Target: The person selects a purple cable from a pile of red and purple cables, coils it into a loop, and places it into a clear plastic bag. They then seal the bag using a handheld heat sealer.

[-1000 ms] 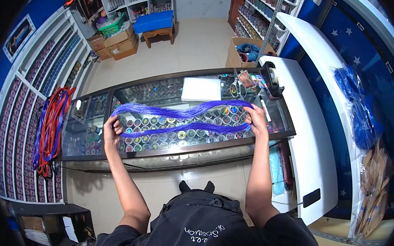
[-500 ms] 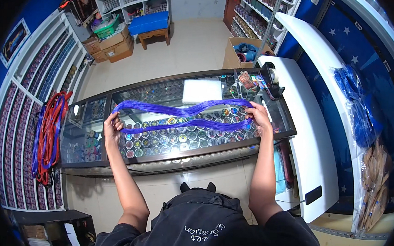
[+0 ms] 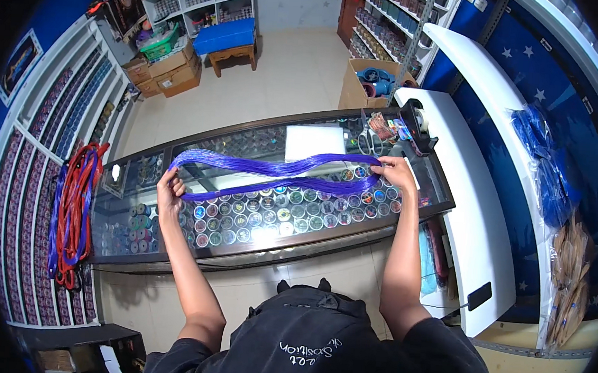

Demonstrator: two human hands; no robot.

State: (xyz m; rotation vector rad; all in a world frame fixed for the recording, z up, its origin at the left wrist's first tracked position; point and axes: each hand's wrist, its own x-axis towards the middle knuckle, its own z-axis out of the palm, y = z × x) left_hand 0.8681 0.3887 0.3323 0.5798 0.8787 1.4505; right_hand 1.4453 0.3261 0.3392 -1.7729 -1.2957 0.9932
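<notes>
A long loop of shiny violet thread, a skein [image 3: 245,163], stretches between my two hands above a glass-topped display counter [image 3: 260,247]. My left hand [image 3: 170,190] grips its left end, fingers curled round the strands. At the other end my right hand [image 3: 393,174] is closed on the skein, thumb and fingers pinching it. The loop's two sides hang apart, the far one wavy and the near one sagging a little. Under the glass, several rows of round spools [image 3: 269,215] show through.
A white pad [image 3: 314,143], scissors [image 3: 368,141] and a black tape dispenser [image 3: 417,129] lie on the counter's far side. Red and violet skeins [image 3: 75,212] hang at the left shelves. A white panel [image 3: 475,199] and plastic-wrapped blue bundles [image 3: 543,169] stand right. A phone [image 3: 479,295] rests on the panel.
My right hand and its end of the skein have come slightly nearer the left hand and dipped a little. The view has shifted slightly. Both hands keep hold.
</notes>
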